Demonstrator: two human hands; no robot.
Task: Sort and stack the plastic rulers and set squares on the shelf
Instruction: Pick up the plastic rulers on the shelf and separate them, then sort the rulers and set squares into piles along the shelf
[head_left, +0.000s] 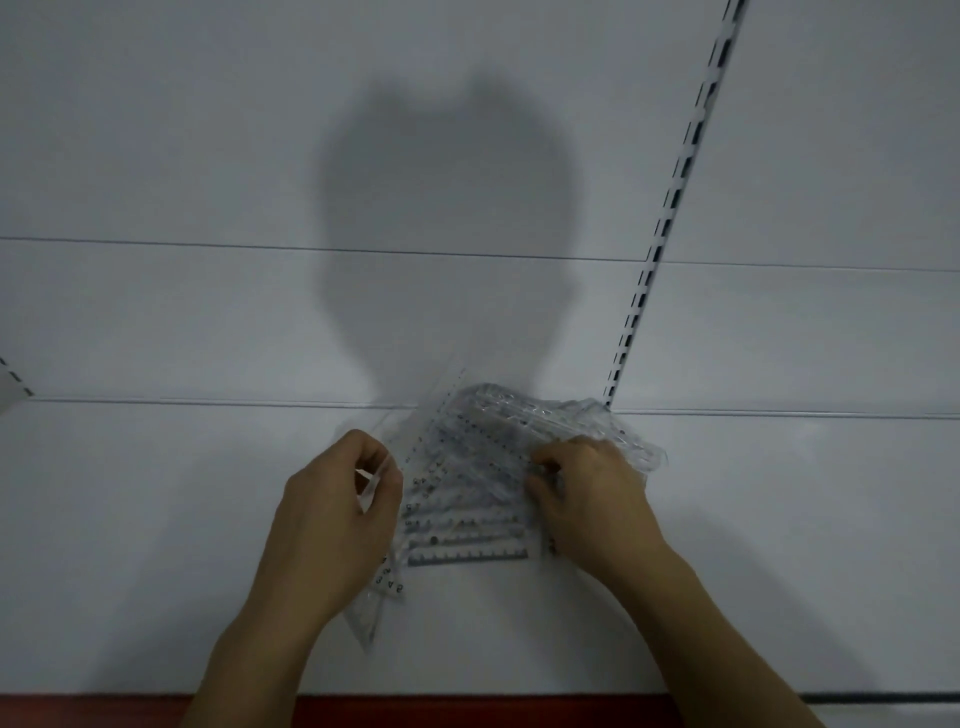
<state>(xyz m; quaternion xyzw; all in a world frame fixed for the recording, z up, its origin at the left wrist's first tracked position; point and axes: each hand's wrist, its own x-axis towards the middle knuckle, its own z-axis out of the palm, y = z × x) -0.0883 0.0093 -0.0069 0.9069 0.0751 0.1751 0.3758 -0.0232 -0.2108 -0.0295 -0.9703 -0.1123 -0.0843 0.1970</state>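
Note:
A pile of clear plastic rulers and set squares lies on the white shelf, between my two hands. My left hand grips a long clear ruler that slants from the back wall down past my wrist. My right hand rests on the right side of the pile, fingers curled and pinching clear pieces there. A crumpled clear plastic wrapper lies behind my right hand. The pieces overlap, so single items are hard to tell apart.
The white back panel rises behind the shelf, with a slotted upright rail running up at the right. A red strip edges the shelf front. A small bracket shows at the far left.

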